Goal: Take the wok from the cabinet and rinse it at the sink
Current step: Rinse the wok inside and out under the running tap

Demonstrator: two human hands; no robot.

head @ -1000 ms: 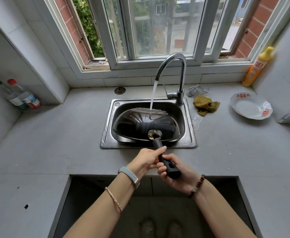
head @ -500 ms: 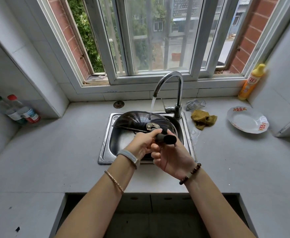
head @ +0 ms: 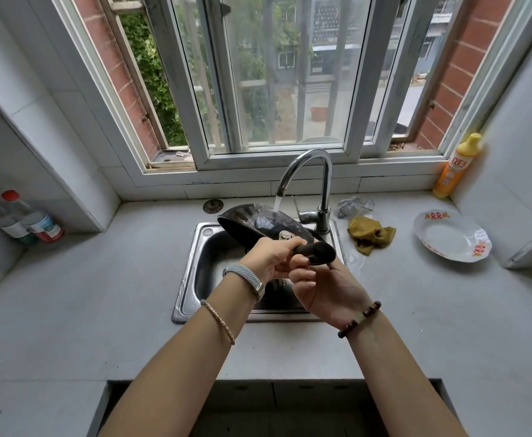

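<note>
Wok tilted under running faucet, outer side to the stream.
2 hands share the handle: the left hand wraps it from above close to the pan, and the right hand curls its fingers around it from below, likely to carry the weight and steer the tilt. The wok hangs over the sink with its bowl facing down, so water hits the shell and drains into the basin, not onto the counter.

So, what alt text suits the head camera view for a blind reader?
A black wok is held by its handle in the left hand and right hand, tilted under the running faucet over a sink; a plate and cloth lie nearby.
</note>
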